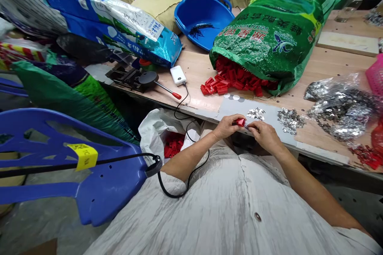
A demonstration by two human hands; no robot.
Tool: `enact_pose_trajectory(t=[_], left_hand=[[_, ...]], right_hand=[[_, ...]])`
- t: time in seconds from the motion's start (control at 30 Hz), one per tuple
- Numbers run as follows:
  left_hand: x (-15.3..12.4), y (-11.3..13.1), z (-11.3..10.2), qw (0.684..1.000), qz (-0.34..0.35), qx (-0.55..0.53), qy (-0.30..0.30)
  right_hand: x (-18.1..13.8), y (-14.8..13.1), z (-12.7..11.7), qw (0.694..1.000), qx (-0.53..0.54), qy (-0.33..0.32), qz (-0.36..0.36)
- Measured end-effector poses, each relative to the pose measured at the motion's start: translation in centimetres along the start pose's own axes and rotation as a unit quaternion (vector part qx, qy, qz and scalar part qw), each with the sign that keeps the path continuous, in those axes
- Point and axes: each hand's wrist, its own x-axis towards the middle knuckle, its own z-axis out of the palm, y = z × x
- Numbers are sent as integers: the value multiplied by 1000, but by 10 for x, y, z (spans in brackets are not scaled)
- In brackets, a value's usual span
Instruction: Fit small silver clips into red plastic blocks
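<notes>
My left hand (226,126) is closed round a small red plastic part (240,122) at the table's front edge. Close beside it, my right hand (265,134) pinches a small silvery metal piece (246,126) against or very near the red part; whether the two touch is too small to tell. Just beyond my hands are two piles of flat metal pieces, a bright pile (256,113) and a greyer pile (289,121), on a grey sheet (233,107). More red parts (231,79) spill from the mouth of a green woven sack (269,36).
A white sack (152,127) with red parts inside stands below the table edge, left of my lap. A black cable runs from a white power bank (178,75) across my left side. Left are a hand press (148,79) and a blue chair (113,175). A blue basin (206,8) stands behind.
</notes>
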Motion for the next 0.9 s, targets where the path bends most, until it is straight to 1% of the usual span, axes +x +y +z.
enact_pose_trajectory(t=[0.07, 0.17, 0.23, 0.3, 0.4, 0.47, 0.57, 0.67, 0.83, 0.9], left_hand=[[-2, 2, 1, 1000, -2, -7, 8], [-5, 3, 2, 1000, 0, -17, 22], [-7, 4, 4, 999, 1, -32, 37], [-8, 6, 6, 996, -1, -70, 59], [-8, 15, 11, 978, -27, -184, 95], [-9, 22, 15, 951, -66, -284, 102], [-11, 33, 19, 904, -132, -397, 85], [-14, 39, 23, 859, -186, -471, 78], [-18, 46, 26, 761, -257, -589, 91], [-20, 49, 27, 740, -269, -608, 99]], right_hand=[[0, 2, -4, 1000, 17, -5, -11], [-2, 3, -11, 999, 41, 15, -19], [-4, 4, -15, 998, 62, 28, -13], [-7, 3, -19, 995, 97, 20, 6], [-12, -1, -24, 988, 155, -16, 23], [-15, -6, -27, 984, 174, -34, 10], [-17, -14, -29, 985, 167, -49, -13], [-16, -20, -30, 989, 139, -47, -26], [-15, -22, -30, 993, 104, -45, -40], [-15, -22, -30, 995, 89, -35, -38]])
